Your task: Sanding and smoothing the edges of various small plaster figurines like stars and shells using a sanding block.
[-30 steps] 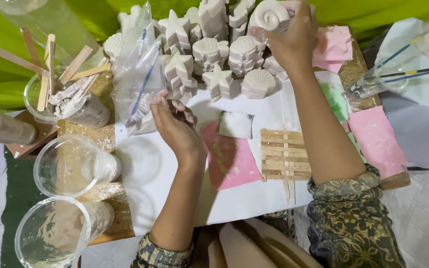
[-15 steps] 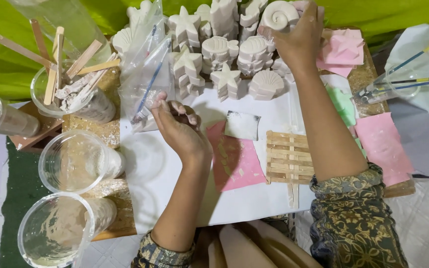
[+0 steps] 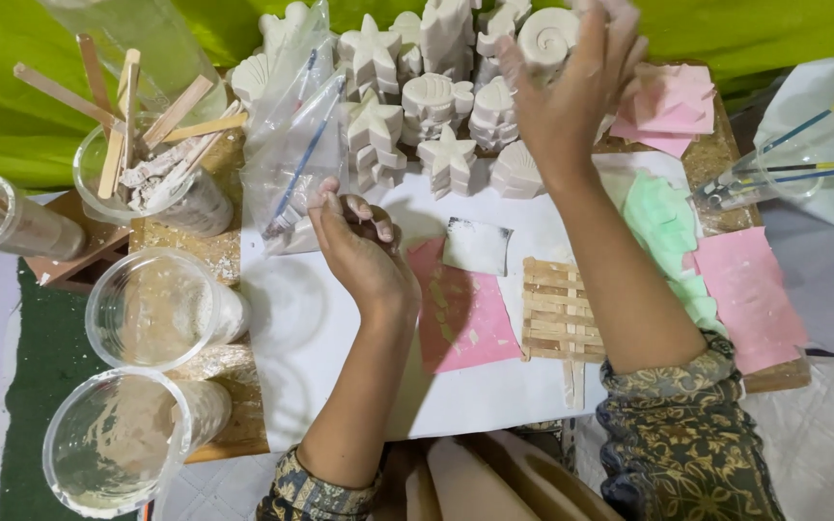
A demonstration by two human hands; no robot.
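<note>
1. Plaster figures (image 3: 436,106) stand in rows at the back of the board (image 3: 340,367).
2. A plastic bag (image 3: 296,145) lies left of them.
3. A stick raft (image 3: 562,309) lies right of a paper square (image 3: 460,318).
4. Cups (image 3: 152,309) line the left edge.

Both forearms are bare up to patterned cuffs near the elbows. The left hand (image 3: 364,256) and right hand (image 3: 567,92) wear no rings or gloves. The sleeves are dark green-blue fabric printed with olive and gold floral, paisley-like motifs, gathered at the edges
</note>
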